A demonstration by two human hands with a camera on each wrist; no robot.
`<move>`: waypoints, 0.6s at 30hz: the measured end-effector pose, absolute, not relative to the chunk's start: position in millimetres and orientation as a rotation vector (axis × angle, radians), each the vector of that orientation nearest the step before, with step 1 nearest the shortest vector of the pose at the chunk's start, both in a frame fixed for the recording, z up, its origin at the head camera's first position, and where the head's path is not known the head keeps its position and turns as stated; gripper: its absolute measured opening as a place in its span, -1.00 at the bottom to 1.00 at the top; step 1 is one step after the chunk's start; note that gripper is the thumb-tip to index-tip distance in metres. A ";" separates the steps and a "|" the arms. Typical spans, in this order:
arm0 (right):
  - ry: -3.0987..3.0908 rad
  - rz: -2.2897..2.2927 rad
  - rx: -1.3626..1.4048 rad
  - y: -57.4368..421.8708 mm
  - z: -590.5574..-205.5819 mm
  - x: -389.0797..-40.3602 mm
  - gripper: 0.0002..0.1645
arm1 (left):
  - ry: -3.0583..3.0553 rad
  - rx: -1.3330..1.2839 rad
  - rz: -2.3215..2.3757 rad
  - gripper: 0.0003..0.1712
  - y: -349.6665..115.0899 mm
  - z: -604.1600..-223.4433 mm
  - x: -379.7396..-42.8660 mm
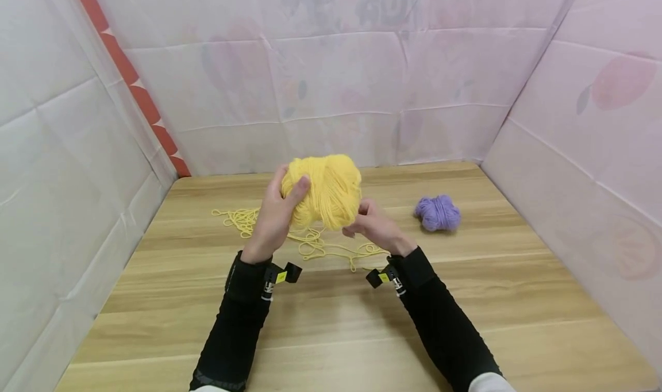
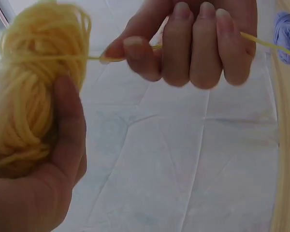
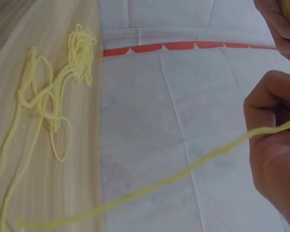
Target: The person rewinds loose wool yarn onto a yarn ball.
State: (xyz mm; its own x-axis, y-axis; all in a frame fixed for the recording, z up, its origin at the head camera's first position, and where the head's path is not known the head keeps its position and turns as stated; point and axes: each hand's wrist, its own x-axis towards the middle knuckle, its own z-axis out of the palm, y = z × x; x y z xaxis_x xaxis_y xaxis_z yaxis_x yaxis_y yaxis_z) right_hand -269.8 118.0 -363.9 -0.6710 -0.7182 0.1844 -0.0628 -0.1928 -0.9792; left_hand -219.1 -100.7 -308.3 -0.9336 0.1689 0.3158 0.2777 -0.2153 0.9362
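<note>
A thick yellow yarn ball [image 1: 331, 188] is held up above the table, gripped by my left hand [image 1: 274, 214] at its left side with the thumb across the front. My right hand [image 1: 373, 225] is at the ball's lower right, its fingers curled. In the left wrist view the right hand's thumb and forefinger pinch a yellow strand [image 2: 94, 58] that runs taut from the ball. The strand passes through the curled fingers and out the other side. In the right wrist view it trails from the hand down toward loose yellow yarn [image 3: 53, 96] on the table.
Loops of loose yellow yarn [image 1: 310, 245] lie across the wooden table [image 1: 331, 334] below the hands. A purple yarn ball [image 1: 438, 212] sits at the right rear. Pale sheets [image 1: 331, 81] wall in the back and both sides.
</note>
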 end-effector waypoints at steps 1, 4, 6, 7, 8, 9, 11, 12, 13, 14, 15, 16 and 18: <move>1.608 -1.948 -0.880 120.7 -364.0 -270.3 -0.62 | -1.984 -0.552 -2.314 -0.50 -101.4 -308.5 -219.0; 1.611 -2.017 -0.789 127.4 -361.7 -271.2 -0.64 | -2.192 -0.594 -2.239 -0.47 -102.6 -309.9 -219.9; 1.632 -2.039 -0.723 130.4 -358.3 -270.9 -0.68 | -2.340 -0.649 -2.147 -0.46 -102.1 -311.3 -221.1; 1.638 -2.044 -0.693 131.5 -356.0 -270.8 -0.71 | -2.394 -0.684 -2.111 -0.47 -101.4 -311.9 -221.5; 1.648 -2.047 -0.667 132.2 -353.4 -270.3 -0.73 | -2.443 -0.721 -2.067 -0.49 -100.9 -312.6 -222.1; 1.655 -2.052 -0.645 132.9 -350.7 -269.8 -0.74 | -2.489 -0.746 -2.012 -0.49 -100.3 -313.1 -222.6; 1.673 -2.055 -0.625 133.9 -345.1 -268.0 -0.74 | -2.563 -0.781 -1.897 -0.50 -99.6 -313.9 -223.3; 1.677 -2.060 -0.625 134.2 -342.3 -266.8 -0.73 | -2.588 -0.790 -1.846 -0.50 -99.4 -314.3 -223.8; 1.676 -2.066 -0.632 134.6 -339.6 -265.5 -0.72 | -2.611 -0.788 -1.794 -0.49 -99.4 -314.5 -224.1; 1.673 -2.078 -0.641 135.0 -337.1 -264.0 -0.72 | -2.632 -0.776 -1.744 -0.48 -99.6 -314.7 -224.6; 1.666 -2.090 -0.650 135.6 -334.8 -262.2 -0.73 | -2.650 -0.759 -1.695 -0.48 -100.0 -314.8 -225.0; 1.660 -2.100 -0.661 136.1 -332.6 -260.3 -0.74 | -2.665 -0.735 -1.653 -0.48 -100.4 -314.9 -225.4; 1.658 -2.123 -0.681 137.2 -328.7 -255.8 -0.79 | -2.691 -0.663 -1.582 -0.46 -101.2 -314.9 -226.0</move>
State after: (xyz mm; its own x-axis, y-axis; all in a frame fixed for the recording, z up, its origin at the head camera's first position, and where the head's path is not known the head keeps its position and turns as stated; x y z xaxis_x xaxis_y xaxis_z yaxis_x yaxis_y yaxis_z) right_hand -255.8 137.2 -328.7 -0.8187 -0.5543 0.1502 -0.0115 -0.2457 -0.9693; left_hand -226.0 -101.2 -314.9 -0.9124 0.3751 0.1637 0.3255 0.4226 0.8459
